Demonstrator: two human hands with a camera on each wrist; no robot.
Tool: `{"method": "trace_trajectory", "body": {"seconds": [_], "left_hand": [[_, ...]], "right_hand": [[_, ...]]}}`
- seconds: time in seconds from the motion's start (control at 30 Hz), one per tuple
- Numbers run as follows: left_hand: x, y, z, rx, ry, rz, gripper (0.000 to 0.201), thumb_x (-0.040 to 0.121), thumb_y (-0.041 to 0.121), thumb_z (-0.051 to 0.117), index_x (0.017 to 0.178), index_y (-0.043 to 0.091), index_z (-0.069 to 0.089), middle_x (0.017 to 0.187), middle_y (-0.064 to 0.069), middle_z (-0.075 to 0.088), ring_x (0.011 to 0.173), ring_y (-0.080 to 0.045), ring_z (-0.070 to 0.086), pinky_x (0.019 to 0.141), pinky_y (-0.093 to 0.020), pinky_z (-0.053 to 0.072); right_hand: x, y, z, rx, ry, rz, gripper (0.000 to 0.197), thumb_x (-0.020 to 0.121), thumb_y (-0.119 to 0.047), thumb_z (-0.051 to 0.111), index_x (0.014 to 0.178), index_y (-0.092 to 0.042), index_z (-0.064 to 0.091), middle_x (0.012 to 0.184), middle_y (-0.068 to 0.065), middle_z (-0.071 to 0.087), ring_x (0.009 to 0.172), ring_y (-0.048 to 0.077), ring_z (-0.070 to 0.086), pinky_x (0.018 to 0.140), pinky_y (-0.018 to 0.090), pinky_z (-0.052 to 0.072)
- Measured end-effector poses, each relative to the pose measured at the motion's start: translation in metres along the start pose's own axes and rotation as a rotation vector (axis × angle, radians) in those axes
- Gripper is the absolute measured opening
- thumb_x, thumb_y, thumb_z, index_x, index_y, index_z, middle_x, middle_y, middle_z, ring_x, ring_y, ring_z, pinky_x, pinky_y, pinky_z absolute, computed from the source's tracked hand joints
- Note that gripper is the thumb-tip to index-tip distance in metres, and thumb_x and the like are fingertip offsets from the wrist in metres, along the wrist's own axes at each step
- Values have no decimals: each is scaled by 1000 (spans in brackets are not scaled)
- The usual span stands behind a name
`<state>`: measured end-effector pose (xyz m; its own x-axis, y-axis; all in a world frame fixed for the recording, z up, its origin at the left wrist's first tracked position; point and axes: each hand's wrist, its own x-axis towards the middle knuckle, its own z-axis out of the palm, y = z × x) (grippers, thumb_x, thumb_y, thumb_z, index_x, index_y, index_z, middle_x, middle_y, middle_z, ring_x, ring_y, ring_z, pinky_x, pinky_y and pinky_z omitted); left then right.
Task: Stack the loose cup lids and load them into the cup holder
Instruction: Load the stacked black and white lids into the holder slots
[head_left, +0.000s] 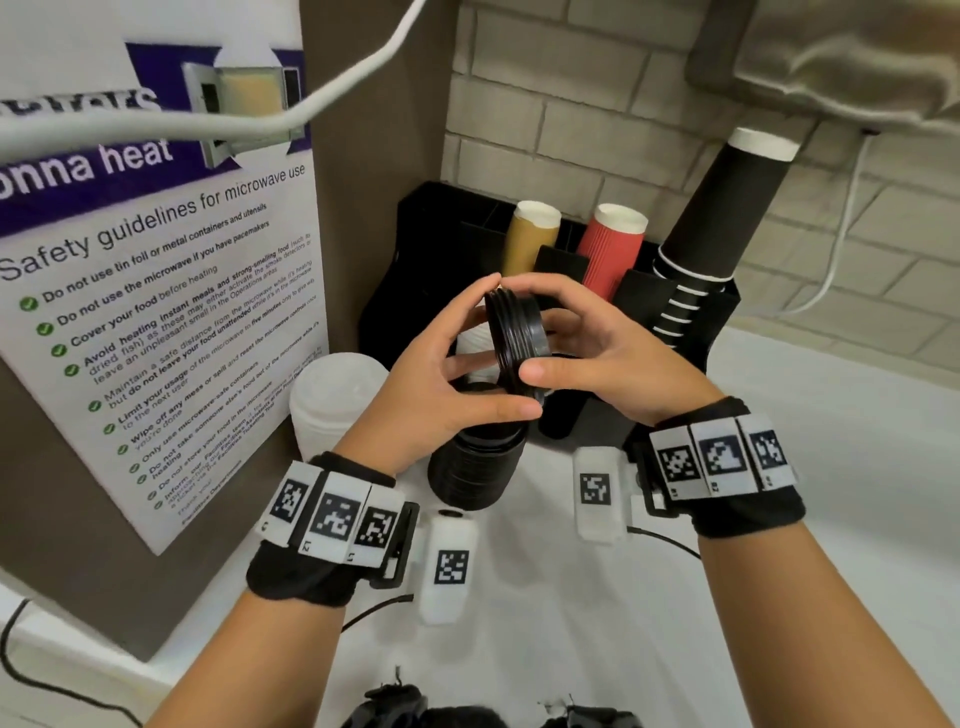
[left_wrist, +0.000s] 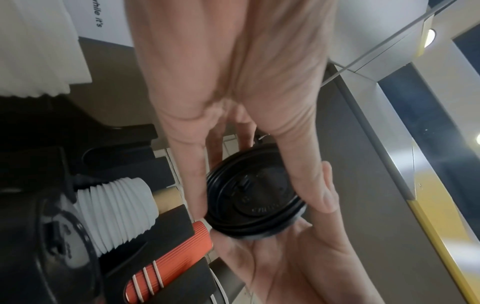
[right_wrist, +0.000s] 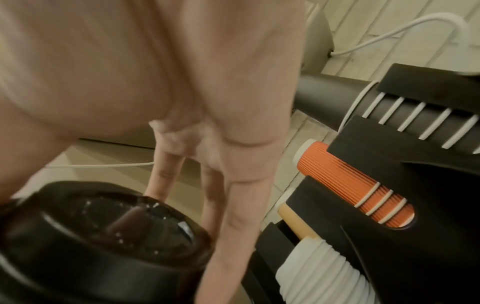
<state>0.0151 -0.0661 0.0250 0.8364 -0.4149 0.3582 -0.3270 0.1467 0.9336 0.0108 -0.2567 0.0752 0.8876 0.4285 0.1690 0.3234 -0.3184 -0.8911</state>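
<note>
A short stack of black cup lids (head_left: 517, 338) stands on edge in mid-air in front of the black cup holder (head_left: 415, 249). My left hand (head_left: 485, 358) grips its near-left rim between thumb and fingers. From the right side my right hand (head_left: 540, 332) curls round the stack, thumb on the front edge. In the left wrist view the lid stack (left_wrist: 254, 197) shows its top face, with the right palm (left_wrist: 272, 257) behind it. Below the hands a longer stack of black lids (head_left: 475, 467) sits at the holder's front.
The holder carries a brown cup stack (head_left: 530, 234), a red ribbed cup stack (head_left: 608, 249) and a tall black cup stack (head_left: 717, 218). White lids (head_left: 332, 400) stand to the left, by a wall poster (head_left: 156, 291). A white counter (head_left: 831, 415) spreads to the right.
</note>
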Motion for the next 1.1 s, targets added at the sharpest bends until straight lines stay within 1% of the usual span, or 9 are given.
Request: {"method": "trace_trajectory", "body": {"seconds": [0.13, 0.27, 0.37, 0.47, 0.5, 0.63, 0.73, 0.97, 1.1], "left_hand": [[2, -5, 1, -19, -4, -18, 105, 57, 23, 92, 142, 45, 34, 146, 13, 44, 124, -9, 56, 102, -33, 49], [5, -8, 2, -62, 8, -37, 106, 57, 27, 87, 143, 49, 28, 147, 18, 39, 129, -7, 50, 98, -27, 50], [8, -8, -4, -37, 160, -48, 88, 63, 41, 86, 136, 46, 38, 139, 16, 45, 127, -8, 51, 98, -25, 50], [8, -7, -12, 16, 261, -40, 61, 67, 50, 75, 123, 40, 52, 131, 12, 53, 113, -7, 61, 98, -33, 50], [8, -7, -13, 26, 264, -39, 53, 68, 51, 71, 117, 41, 56, 128, 12, 54, 110, -6, 62, 98, -35, 51], [7, -11, -12, 52, 239, -39, 32, 77, 38, 68, 108, 40, 61, 122, 15, 58, 104, -7, 64, 99, -41, 51], [8, -14, -13, 49, 237, -51, 31, 77, 36, 68, 107, 38, 62, 122, 14, 59, 105, -10, 64, 98, -41, 51], [8, -18, -12, 47, 245, -83, 30, 77, 35, 68, 106, 37, 63, 121, 12, 59, 104, -10, 64, 97, -39, 52], [8, -17, -11, 46, 253, -83, 30, 76, 35, 67, 106, 35, 63, 119, 14, 59, 102, -9, 64, 95, -37, 53]], "right_hand": [[0, -3, 1, -49, 61, -26, 68, 71, -18, 82, 132, -18, 51, 123, 3, 60, 115, 15, 58, 96, 29, 48], [3, -4, -1, -99, 93, -52, 64, 70, -15, 83, 126, -20, 54, 117, -2, 62, 111, 11, 59, 94, 25, 49], [5, 9, -20, -141, 258, -23, 60, 70, -12, 82, 121, -27, 54, 112, -13, 60, 103, 3, 60, 86, 16, 49], [11, 35, -38, -334, 499, 108, 63, 68, -17, 84, 120, -24, 49, 110, -9, 57, 95, 0, 58, 75, 5, 44], [13, 45, -41, -430, 528, 154, 66, 66, -17, 85, 120, -21, 47, 112, -4, 56, 96, 3, 57, 76, 6, 42], [22, 80, -40, -804, 385, 352, 80, 60, -19, 86, 126, -11, 40, 124, 12, 47, 112, 29, 50, 94, 35, 44], [29, 92, -33, -1008, 204, 452, 87, 59, -22, 86, 130, -11, 37, 131, 12, 41, 118, 32, 46, 96, 48, 44], [42, 115, -10, -1289, -40, 582, 86, 61, -32, 84, 129, -11, 35, 122, 10, 49, 110, 31, 51, 87, 40, 44], [48, 132, -8, -1326, -103, 600, 74, 63, -31, 81, 126, -11, 47, 119, 9, 52, 108, 30, 53, 74, 35, 43]]}}
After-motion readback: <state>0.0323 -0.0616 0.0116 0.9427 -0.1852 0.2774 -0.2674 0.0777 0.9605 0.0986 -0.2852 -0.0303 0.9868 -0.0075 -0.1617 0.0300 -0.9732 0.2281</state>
